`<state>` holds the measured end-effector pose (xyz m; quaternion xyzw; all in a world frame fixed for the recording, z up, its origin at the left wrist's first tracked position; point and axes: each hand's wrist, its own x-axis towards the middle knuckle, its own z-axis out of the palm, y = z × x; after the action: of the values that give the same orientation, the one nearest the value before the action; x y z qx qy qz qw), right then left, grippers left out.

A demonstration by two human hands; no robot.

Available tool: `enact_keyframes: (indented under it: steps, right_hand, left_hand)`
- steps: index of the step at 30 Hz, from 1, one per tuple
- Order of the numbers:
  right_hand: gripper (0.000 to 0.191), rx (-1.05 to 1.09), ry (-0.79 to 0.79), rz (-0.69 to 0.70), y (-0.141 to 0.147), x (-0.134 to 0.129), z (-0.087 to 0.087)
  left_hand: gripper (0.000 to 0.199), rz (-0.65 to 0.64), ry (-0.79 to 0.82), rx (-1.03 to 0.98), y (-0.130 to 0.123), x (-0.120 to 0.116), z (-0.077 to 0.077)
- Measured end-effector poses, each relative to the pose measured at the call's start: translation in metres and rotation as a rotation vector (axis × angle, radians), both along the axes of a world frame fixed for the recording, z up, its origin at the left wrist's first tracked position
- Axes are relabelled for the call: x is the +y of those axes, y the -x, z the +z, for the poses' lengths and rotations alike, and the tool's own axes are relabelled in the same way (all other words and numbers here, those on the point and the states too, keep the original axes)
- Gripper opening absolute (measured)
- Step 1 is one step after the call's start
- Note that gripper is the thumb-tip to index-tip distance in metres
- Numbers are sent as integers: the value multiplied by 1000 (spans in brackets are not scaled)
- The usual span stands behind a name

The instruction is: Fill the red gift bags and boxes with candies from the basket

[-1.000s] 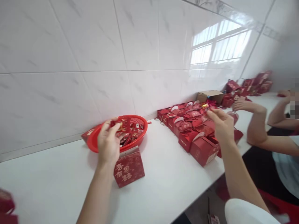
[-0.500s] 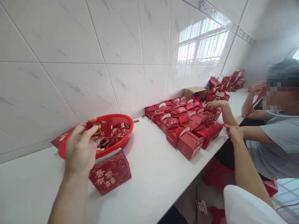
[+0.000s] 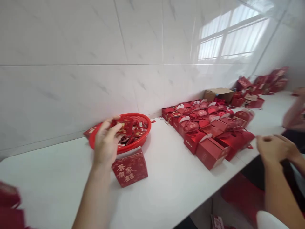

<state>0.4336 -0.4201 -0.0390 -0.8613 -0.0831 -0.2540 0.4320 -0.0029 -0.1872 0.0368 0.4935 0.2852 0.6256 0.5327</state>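
Observation:
My left hand (image 3: 107, 140) pinches a shiny red candy packet (image 3: 124, 125) above a red plastic basket (image 3: 145, 136). Small wrapped sweets (image 3: 138, 132) fill the basket. Just in front of it stands a dark red gift box (image 3: 130, 168) with pale gold characters, its inside hidden from me. Away to the right, my right hand (image 3: 271, 148) is raised past the table edge beside another person's hand (image 3: 289, 149). Its fingers look curled closed but are blurred, and what they hold is hidden.
Rows of red gift boxes (image 3: 207, 127) cover the table's middle right, with a cardboard box (image 3: 219, 94) behind them. More red boxes (image 3: 271, 82) stand farther back. A blurred red object (image 3: 10, 206) is at lower left. A tiled wall (image 3: 95, 89) runs behind the white table (image 3: 164, 190).
The view has swung left, so the basket and boxes appear farther right. My left hand keeps the packet over the basket. The red item seen by my right hand earlier is no longer visible there.

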Motion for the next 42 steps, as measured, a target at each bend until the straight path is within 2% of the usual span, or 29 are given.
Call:
enact_keyframes:
  steps: [1,2,4,6,8,10,11,12,15,17,20,23,25,27,31,33,35,39,42]
  right_hand:
    - [30,-40,-96,-27,17,7,11]
    - [22,-133,-216,47,37,15,24]
    - [13,-371,-402,312,87,37,47]
    - [14,-436,-514,691,143,66,63]
    - [19,-239,-464,1196,196,99,67]
    - [43,-7,-337,1594,239,133,59]
    - [54,99,-292,1730,254,148,53]
    - [58,200,-282,1831,267,162,46]
    - [50,554,-317,2016,286,194,31]
    - [44,753,-334,2051,288,209,28]
    - [38,837,-418,2018,286,234,28]
    - [38,895,-616,1879,284,267,26]
    - [38,981,-710,1770,284,289,24]
    - [37,1054,-738,1712,283,306,21]
    - [34,1113,-747,1705,283,327,16]
    - [34,1120,-760,1691,284,333,12]
    - [33,1141,-754,1674,286,336,8]
    - [29,1141,-709,1685,293,336,0]
    - [28,1107,-668,1680,296,336,-2]
  left_hand:
    - [37,-9,6,26,0,0,-1]
    - [37,-16,-1,48,0,0,-3]
    - [39,-57,-22,121,0,-1,-6]
    - [41,-106,-58,204,0,-5,-7]
    - [42,-145,-101,287,-1,-10,-9]
    - [41,-158,-151,369,-1,-13,-11]
    - [38,-151,-174,414,0,-13,-13]
    - [35,-135,-191,461,1,-11,-14]
    - [22,-89,-197,569,5,-2,-21]
    - [17,-71,-190,588,7,3,-24]
    - [22,23,-185,622,4,8,-29]
    - [48,166,-189,698,-1,10,-35]
    - [56,191,-186,745,2,15,-37]
    - [49,165,-155,774,13,23,-36]
    - [24,153,-126,800,51,43,-26]
    - [24,86,-137,862,64,53,-22]
    - [30,-42,-110,974,68,63,-22]
    - [50,-327,-27,1247,60,83,-35]
    - [65,-412,-13,1358,51,96,-46]
